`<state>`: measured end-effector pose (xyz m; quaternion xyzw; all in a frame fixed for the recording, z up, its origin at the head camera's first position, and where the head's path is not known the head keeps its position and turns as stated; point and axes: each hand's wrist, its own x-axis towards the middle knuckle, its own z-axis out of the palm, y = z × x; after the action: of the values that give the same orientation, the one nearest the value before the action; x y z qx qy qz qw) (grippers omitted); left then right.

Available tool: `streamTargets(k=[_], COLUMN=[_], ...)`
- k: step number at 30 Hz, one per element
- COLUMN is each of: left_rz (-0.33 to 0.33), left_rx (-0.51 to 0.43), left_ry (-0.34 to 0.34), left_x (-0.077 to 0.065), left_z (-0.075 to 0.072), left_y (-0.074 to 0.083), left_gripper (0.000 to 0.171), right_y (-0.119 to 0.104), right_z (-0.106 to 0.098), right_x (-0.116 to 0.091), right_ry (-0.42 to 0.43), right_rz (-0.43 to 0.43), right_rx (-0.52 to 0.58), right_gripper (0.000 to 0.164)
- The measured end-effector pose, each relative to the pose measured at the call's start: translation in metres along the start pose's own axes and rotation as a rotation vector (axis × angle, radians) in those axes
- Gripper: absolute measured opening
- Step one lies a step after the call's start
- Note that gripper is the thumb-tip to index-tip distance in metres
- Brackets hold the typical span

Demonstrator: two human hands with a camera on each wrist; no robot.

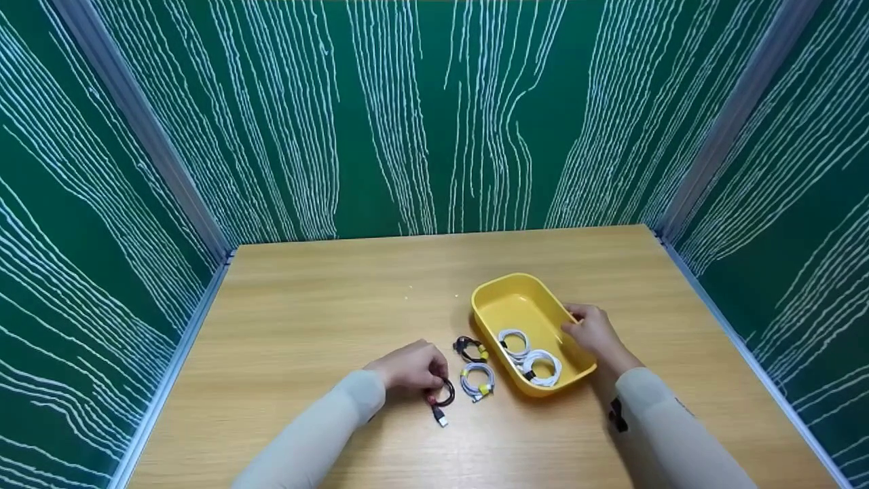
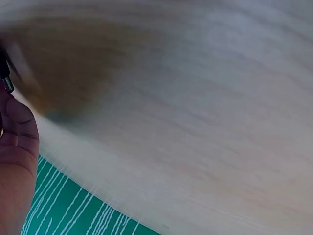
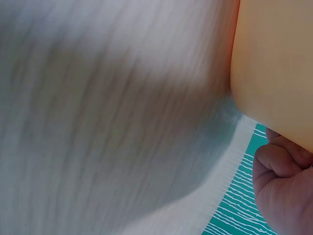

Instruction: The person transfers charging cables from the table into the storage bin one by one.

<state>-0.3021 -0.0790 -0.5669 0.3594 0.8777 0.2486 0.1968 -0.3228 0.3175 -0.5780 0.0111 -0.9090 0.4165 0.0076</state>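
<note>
In the head view my left hand point(image 1: 415, 367) pinches a coiled black USB cable point(image 1: 446, 394) low over the wooden table, its silver plug pointing toward me. The left wrist view catches only part of that hand point(image 2: 18, 132) and a dark plug point(image 2: 5, 71) at its fingertips. My right hand point(image 1: 592, 331) grips the right rim of a yellow plastic bin point(image 1: 521, 305), fingers outside and thumb over the edge. Two coiled white cables point(image 1: 543, 367) lie inside the bin. In the right wrist view the bin's wall point(image 3: 276, 58) stands beside my curled fingers point(image 3: 276, 159).
Between my left hand and the bin lie a coiled dark cable point(image 1: 470, 349) with a yellow tie and a coiled pale lavender cable point(image 1: 478, 381). The wooden table point(image 1: 305, 305) is bounded by green walls point(image 1: 380, 122) with white streaks. Tiny pale specks dot the table behind.
</note>
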Motion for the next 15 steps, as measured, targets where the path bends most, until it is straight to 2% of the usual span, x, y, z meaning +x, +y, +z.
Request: streamTargets(k=[4,15], left_rz=[-0.005,-0.061], left_rx=[0.004,-0.093], left_ry=[0.014,0.067], left_x=[0.001,0.007], left_z=[-0.005,-0.03], left_y=[0.0,0.005], left_gripper=[0.006,0.008], right_y=[-0.001,-0.001], right_z=[0.0,0.001], right_x=[-0.001,0.001], right_ry=[0.007,-0.015], right_rz=[-0.009,0.033], right_rx=[-0.008,0.007], right_gripper=[0.043,0.045])
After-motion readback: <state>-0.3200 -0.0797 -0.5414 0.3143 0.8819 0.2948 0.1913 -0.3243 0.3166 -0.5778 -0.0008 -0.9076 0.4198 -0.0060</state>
